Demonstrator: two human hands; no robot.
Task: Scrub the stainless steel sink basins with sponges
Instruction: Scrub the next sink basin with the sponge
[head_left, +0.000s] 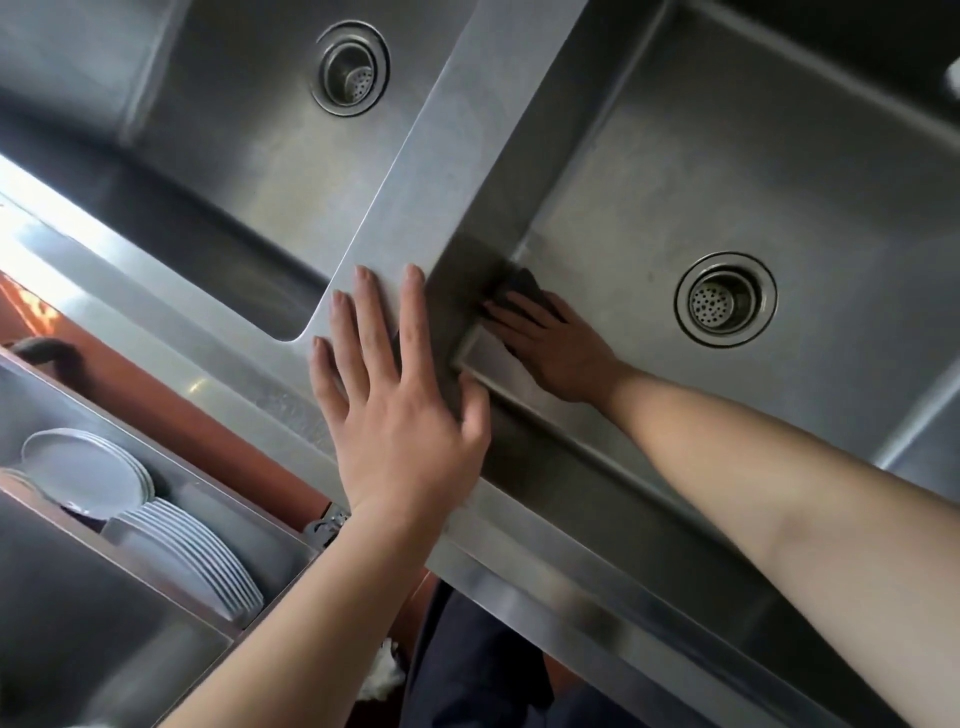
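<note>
From the head camera, the left hand (387, 400) lies flat with straight fingers on the steel strip (457, 156) between the two basins, holding nothing. The right hand (558, 353) is down in the right basin (753, 156), pressing a dark sponge (524, 286) into the near left corner with its fingers laid over it. A round drain (725, 300) sits near that hand. The left basin (234, 156) has its own drain (351, 68). Grey plates (171, 530) stand in a rack below on the left.
</note>
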